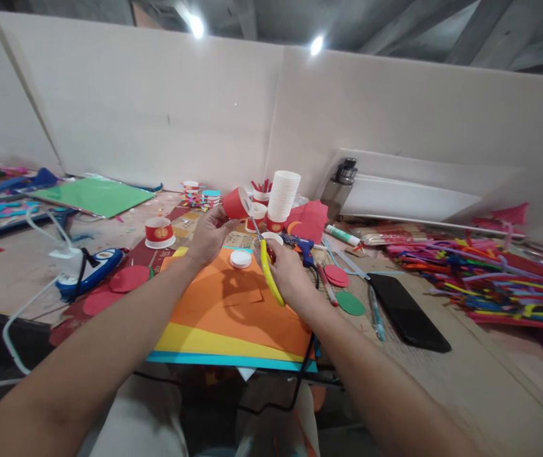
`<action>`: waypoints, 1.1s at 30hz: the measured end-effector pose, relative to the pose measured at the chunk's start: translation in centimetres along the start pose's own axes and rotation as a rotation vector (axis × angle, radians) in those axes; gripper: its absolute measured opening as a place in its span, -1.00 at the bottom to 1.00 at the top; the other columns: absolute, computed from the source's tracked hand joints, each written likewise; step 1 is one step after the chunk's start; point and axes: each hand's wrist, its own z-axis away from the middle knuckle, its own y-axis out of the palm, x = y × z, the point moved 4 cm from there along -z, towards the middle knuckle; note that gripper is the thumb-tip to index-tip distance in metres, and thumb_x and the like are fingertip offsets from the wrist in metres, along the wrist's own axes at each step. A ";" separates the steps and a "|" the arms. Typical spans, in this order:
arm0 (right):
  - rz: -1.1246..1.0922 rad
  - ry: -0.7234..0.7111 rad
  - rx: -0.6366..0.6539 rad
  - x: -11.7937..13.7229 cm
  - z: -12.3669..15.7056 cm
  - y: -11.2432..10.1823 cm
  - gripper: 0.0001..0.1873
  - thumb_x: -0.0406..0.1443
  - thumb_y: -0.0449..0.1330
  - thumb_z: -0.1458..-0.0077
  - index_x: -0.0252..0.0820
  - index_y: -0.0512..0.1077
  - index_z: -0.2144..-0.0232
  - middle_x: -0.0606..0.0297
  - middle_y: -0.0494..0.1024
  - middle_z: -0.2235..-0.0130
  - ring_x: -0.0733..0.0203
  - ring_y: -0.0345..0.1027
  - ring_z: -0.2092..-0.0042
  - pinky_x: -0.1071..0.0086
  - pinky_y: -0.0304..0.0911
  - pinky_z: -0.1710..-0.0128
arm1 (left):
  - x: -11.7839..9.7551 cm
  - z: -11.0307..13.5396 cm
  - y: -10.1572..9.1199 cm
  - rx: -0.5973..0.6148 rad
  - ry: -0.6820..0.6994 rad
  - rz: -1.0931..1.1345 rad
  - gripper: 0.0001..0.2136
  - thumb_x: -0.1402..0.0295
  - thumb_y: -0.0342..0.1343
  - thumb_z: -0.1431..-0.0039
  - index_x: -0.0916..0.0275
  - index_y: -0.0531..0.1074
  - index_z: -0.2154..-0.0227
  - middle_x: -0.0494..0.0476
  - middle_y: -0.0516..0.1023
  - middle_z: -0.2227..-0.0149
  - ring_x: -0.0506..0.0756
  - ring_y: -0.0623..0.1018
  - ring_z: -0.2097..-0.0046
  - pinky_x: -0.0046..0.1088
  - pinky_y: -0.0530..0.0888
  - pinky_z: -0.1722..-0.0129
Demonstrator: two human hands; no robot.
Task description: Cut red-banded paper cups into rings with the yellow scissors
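Both arms [123,317] extended, left hand [210,237] gripping tilted red cup [235,204], right hand [290,273] grasping scissors [266,268], blades [256,227] seemingly at its edge

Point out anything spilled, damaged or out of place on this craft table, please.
The black smartphone, lying between a pen and the pipe cleaners, looks out of place: it isn't craft material. The pipe cleaners sprawl untidily. No spill is evident.

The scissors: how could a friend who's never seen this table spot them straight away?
Find the large orange paper in front of the person. Over its right side is the right hand, holding the scissors. Bright yellow handles set them apart from the red cup in the left hand.
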 end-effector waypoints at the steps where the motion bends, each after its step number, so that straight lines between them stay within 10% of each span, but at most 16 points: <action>1: 0.005 0.007 0.004 0.0 0.0 0.0 -0.75 -0.33 0.09 -0.21 -0.29 0.51 0.13 0.12 0.59 0.24 0.20 0.38 0.27 0.41 0.15 0.28 | 0.0 0.0 0.0 0.002 0.004 0.000 -0.68 0.32 0.44 0.19 0.26 0.51 0.34 0.12 0.64 0.26 0.09 0.59 0.12 -0.36 0.46 0.03; 21: 0.104 0.017 0.014 -0.3 -0.1 -0.4 -0.70 -0.36 0.11 -0.19 -0.29 0.49 0.06 0.09 0.60 0.20 0.17 0.41 0.23 0.40 0.19 0.23 | -0.2 0.6 0.6 0.004 -0.153 0.158 -0.72 0.30 0.40 0.10 0.25 0.45 0.36 0.08 0.60 0.22 0.06 0.60 0.15 -0.30 0.54 0.03; 33: 0.091 0.021 0.034 -0.8 0.1 0.4 -0.76 -0.30 0.11 -0.18 -0.20 0.52 0.15 0.14 0.61 0.25 0.18 0.44 0.25 0.42 0.17 0.29 | -1.0 0.2 -0.6 -0.073 -0.032 -0.311 -0.68 0.18 0.38 0.14 0.27 0.54 0.34 0.13 0.64 0.29 0.09 0.58 0.25 -0.34 0.48 0.14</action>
